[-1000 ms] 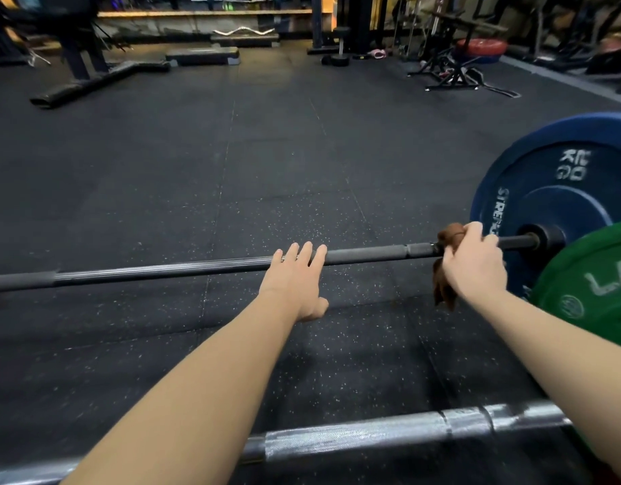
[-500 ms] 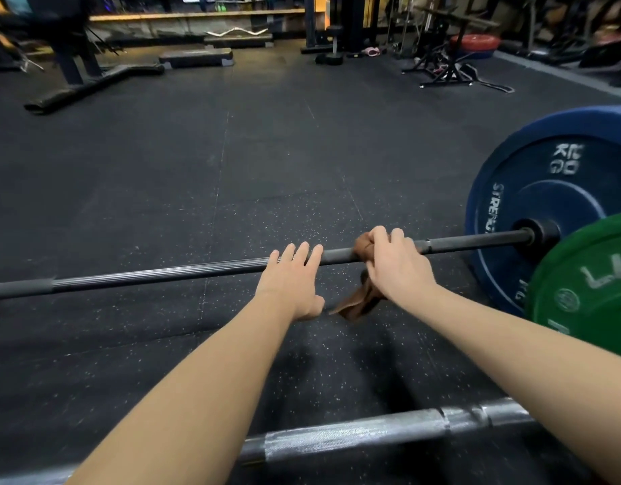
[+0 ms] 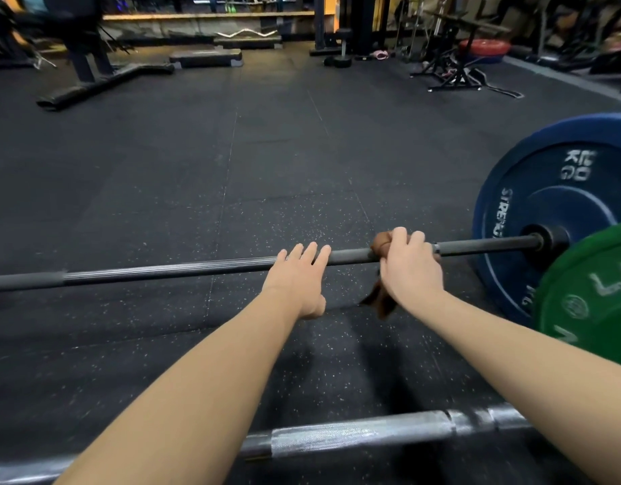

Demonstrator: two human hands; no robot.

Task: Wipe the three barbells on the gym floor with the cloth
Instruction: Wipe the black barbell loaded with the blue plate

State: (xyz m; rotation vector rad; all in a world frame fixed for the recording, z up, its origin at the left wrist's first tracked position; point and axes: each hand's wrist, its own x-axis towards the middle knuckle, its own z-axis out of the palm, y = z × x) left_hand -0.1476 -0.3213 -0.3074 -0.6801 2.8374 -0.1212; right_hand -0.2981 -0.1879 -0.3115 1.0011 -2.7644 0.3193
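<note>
Now the right hand has its fingers closed around the brown cloth, wrapping it round the dark barbell on the gym floor; the left hand lies open and flat on it, likely to stop it rolling.

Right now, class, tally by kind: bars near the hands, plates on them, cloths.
Bars: 2, dark bar and silver bar
Plates: 2, blue plate and green plate
Cloths: 1, cloth
Total: 5
</note>
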